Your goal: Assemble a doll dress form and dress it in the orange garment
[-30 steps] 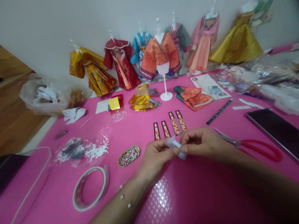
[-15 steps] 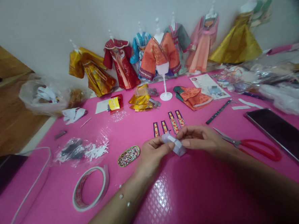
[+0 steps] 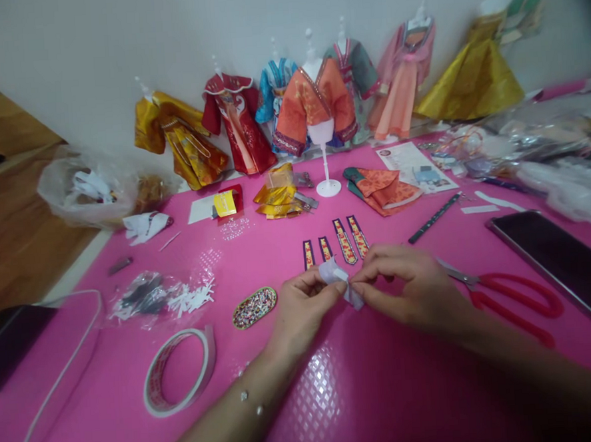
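Note:
Between my hands is a small piece of pale lilac fabric (image 3: 330, 269) with a white strip on it. My left hand (image 3: 305, 307) pinches its left side between thumb and fingers. My right hand (image 3: 404, 281) has thumb and forefinger pressed together at the fabric's right edge; whatever lies between those fingertips is too small to make out. Just beyond the fabric lie several patterned yellow-and-red trim strips (image 3: 345, 241) with dark borders. An oval tray of mixed beads (image 3: 255, 308) is left of my left hand. Red-handled scissors (image 3: 517, 294) lie beside my right wrist.
A tape roll (image 3: 178, 373) lies at the left front, near a plastic bag with white strips (image 3: 190, 297). A phone (image 3: 558, 258) is at the right. Doll robes on stands, one an orange top (image 3: 313, 103), line the wall. Folded orange fabric (image 3: 384, 190) lies farther back.
My right hand has shifted its grip from lying along the fabric to a fingertip pinch at its right edge. The left hand keeps hold, and the fabric has turned slightly.

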{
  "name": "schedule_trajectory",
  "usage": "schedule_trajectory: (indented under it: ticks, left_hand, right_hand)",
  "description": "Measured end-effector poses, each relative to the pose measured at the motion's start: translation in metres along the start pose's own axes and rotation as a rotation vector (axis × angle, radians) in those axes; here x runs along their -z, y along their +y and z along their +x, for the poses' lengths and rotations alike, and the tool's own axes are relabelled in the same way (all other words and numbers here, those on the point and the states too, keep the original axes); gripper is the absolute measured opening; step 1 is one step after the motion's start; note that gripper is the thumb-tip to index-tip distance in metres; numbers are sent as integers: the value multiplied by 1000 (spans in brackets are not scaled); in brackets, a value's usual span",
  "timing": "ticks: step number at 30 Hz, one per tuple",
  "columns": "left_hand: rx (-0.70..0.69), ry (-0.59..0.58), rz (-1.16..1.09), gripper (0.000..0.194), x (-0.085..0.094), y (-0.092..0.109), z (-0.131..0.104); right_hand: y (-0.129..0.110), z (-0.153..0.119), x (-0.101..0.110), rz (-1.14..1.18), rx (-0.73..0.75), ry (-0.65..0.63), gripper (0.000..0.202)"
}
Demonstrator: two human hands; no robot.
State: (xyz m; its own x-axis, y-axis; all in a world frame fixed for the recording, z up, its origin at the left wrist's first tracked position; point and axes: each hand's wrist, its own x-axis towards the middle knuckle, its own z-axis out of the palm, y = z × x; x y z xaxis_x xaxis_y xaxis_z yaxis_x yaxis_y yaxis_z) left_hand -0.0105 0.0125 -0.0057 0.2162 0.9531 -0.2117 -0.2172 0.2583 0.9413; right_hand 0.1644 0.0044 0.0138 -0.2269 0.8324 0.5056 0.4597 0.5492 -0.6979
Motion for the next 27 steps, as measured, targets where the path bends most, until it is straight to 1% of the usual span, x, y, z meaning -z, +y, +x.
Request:
schedule_trajectory:
  ticks: [7,13,17,23,27]
  left_hand:
    - [-33,-4,29,4,-2,1,1]
    - [-80,8,133,4,-2,5,0]
    - [-85,12,172,4,-4,7,-2]
    - [-72,3,123,3,-5,6,-1]
    - [-22,-16,18,4,-4,4,-1]
  right_hand:
    - [2,0,0,-34,15,-9,15]
    - [2,0,0,-11,-19,-30,16]
    - [1,0,0,-18,-40,-39,15]
    - [1,-1,-1,4,-88,-55,12]
    - [2,0,0,50,-178,-56,12]
